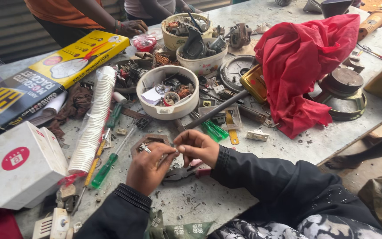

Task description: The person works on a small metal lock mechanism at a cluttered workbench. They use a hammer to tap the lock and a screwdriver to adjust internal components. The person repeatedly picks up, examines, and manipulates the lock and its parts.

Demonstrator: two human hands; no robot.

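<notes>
A tiny part [177,151], too small for me to identify, sits pinched where my two sets of fingertips meet, just above the grey worktable [288,146]. My left hand [149,166], with a ring on one finger, is curled with thumb and forefinger closed on that part from the left; my right hand [198,147] is bent over it from the right, fingertips closed on the same spot. Both arms wear dark sleeves.

Directly under my hands lie pliers with red handles [186,172], resting on the table, partly hidden by my right wrist. Just beyond my left hand is a small brown hexagonal frame [149,139]. To its left a green-handled screwdriver [105,169] lies beside a long sleeve of stacked white paper cups [93,121]. A white box [23,163] stands at the left edge.

Farther back I see a white round bowl [168,92] full of small metal parts, a second green screwdriver handle [214,130], and a red cloth [303,62] heaped on the right. At the far edge, another person's hand [132,27] rests near a yellow carton [78,57].
</notes>
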